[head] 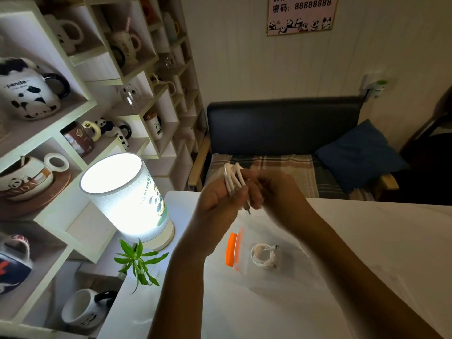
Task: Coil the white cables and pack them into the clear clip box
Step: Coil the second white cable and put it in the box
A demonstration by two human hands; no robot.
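Observation:
Both hands are raised above the far edge of the white table (367, 241). My left hand (215, 204) grips a white cable (232, 178) folded into several loops that stick up past its fingers. My right hand (274, 189) pinches the cable's free end, and a small metal plug tip hangs down between the hands. Below them on the table lies the clear clip box (288, 243) with an orange clip (231, 248) on its left side. Inside it rests another coiled white cable (264, 255).
A lit cylindrical lamp (124, 194) stands at the table's left corner with a small green plant (138, 263) in front of it. Shelves of panda mugs (31, 94) fill the left wall. A dark bench with a blue cushion (359, 155) sits behind the table.

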